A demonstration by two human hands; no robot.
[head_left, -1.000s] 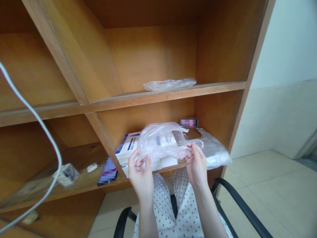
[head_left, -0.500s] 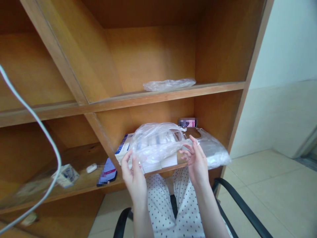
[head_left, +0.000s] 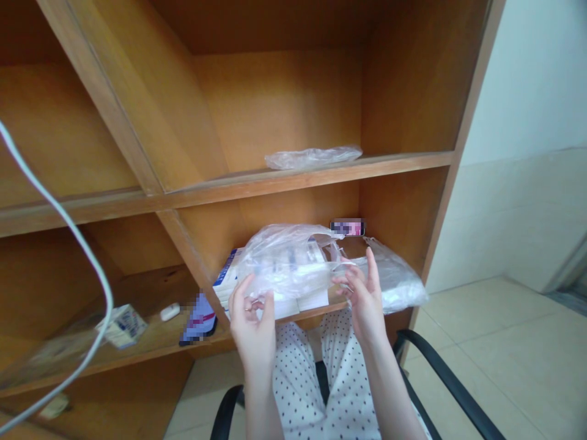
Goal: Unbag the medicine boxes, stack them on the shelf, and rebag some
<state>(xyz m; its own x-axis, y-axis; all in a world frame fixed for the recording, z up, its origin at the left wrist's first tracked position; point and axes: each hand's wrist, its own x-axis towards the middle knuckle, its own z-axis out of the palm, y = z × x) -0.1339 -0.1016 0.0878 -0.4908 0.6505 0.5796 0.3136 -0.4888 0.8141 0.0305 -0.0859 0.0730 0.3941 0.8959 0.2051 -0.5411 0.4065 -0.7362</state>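
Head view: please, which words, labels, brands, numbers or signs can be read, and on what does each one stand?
No text can be read.
Blue-and-white stack, partly under the clear plastic bag: print too blurred.
Small carton, left compartment: marks too small.
Pink screen and bluish phone-like item: pixelated, unreadable.

No text, brand or number legible. White-and-blue stack (head_left: pixel 227 276): blue printed band along top face, characters too small to resolve. Clear plastic bag (head_left: pixel 279 253) over stack: blue marks visible through film, blurred. Small carton (head_left: pixel 123 326), left compartment: dark print on pale sides, unreadable. Phone-like item (head_left: pixel 347 228) at back and flat blue item (head_left: pixel 199 321): pixelated, nothing readable.
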